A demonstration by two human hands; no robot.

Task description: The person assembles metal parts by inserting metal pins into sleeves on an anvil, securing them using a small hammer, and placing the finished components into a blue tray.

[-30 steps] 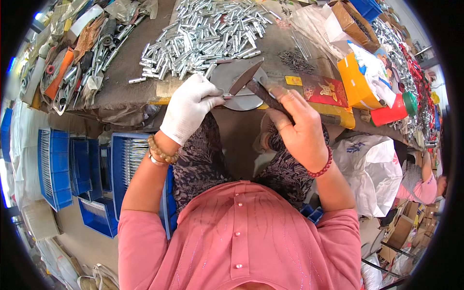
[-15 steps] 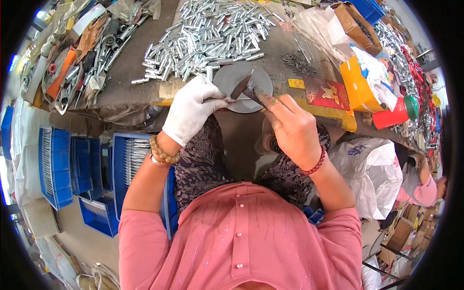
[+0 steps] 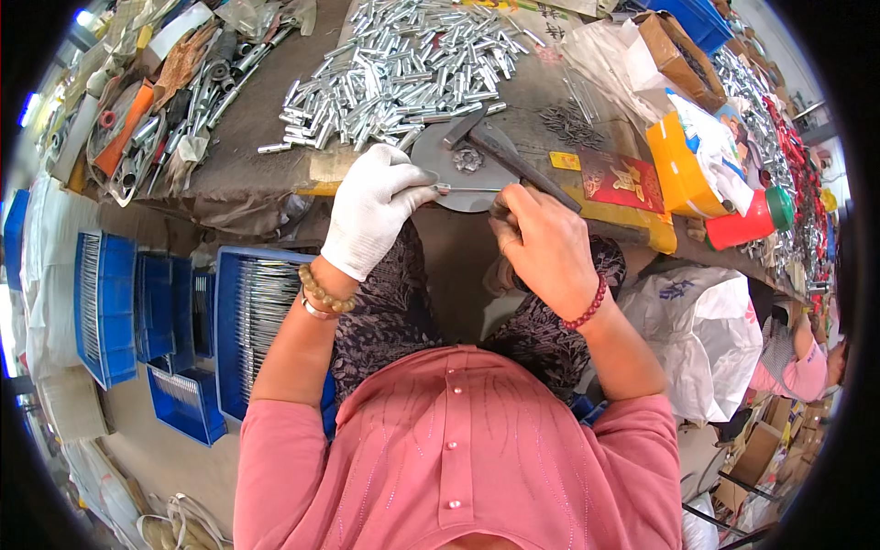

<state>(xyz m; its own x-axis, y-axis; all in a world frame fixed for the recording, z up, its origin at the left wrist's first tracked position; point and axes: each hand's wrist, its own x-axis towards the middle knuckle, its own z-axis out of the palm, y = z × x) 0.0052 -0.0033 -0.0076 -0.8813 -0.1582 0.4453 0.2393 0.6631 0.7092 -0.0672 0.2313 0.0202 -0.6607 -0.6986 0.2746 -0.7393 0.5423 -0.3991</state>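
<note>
A thin metal rod (image 3: 466, 189) lies level across the near edge of a round grey metal plate (image 3: 449, 165) at the front of the workbench (image 3: 266, 174), pinched at its left end by the fingertips of the left hand (image 3: 374, 209), which wears a white glove. The rod's right end runs toward the right hand (image 3: 543, 246), which is bare and clenched around the handle of a hammer (image 3: 500, 151); the hammer's dark head rests over the far side of the plate, its handle slanting down to the right into the fist. A small cluster of metal bits (image 3: 468, 159) sits on the plate just beyond the rod.

Behind the plate a big heap of short silver tubes (image 3: 403, 69) spreads over the benchtop. To the right of the plate lie a scatter of thin pins (image 3: 570, 124), a small yellow tag (image 3: 564, 160) and a red printed packet (image 3: 621, 179). Farther right stand an orange carton (image 3: 678, 170) and a red bottle with a green cap (image 3: 747, 220). At the far left of the bench is a jumble of tools and metal parts (image 3: 156, 110).

Below the bench edge, to the person's left, 3 blue plastic crates (image 3: 105, 307) hold rows of thin rods. A white plastic bag (image 3: 701, 330) sits to the right of the person's knees, and another person's pink sleeve (image 3: 797, 371) shows at the right rim.
</note>
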